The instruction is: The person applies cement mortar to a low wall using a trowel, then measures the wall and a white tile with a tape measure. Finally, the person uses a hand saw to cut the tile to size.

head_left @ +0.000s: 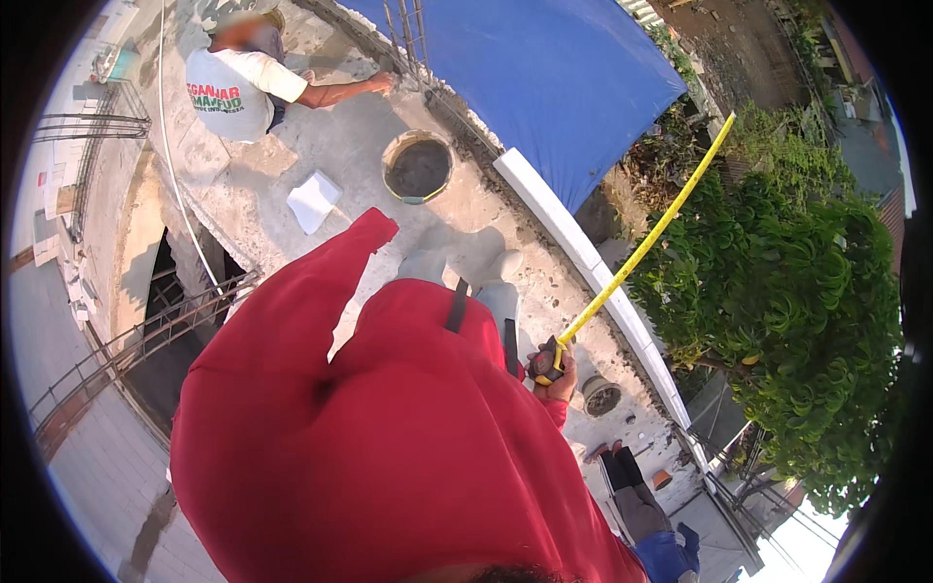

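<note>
The right hand point(559, 381) is clamping around a tape measure case point(544, 364), and its yellow blade point(649, 239) is stretching up and rightward from the fist, over the white roof-edge ledge point(573, 238) toward the green trees point(797, 311). The left hand is sitting out of view beyond the red sleeve point(321, 282).

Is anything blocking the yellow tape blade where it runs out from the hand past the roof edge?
Nothing visible does. The yellow tape blade runs from the tape measure in the right hand over the white edge strip, free above the foliage.
</note>
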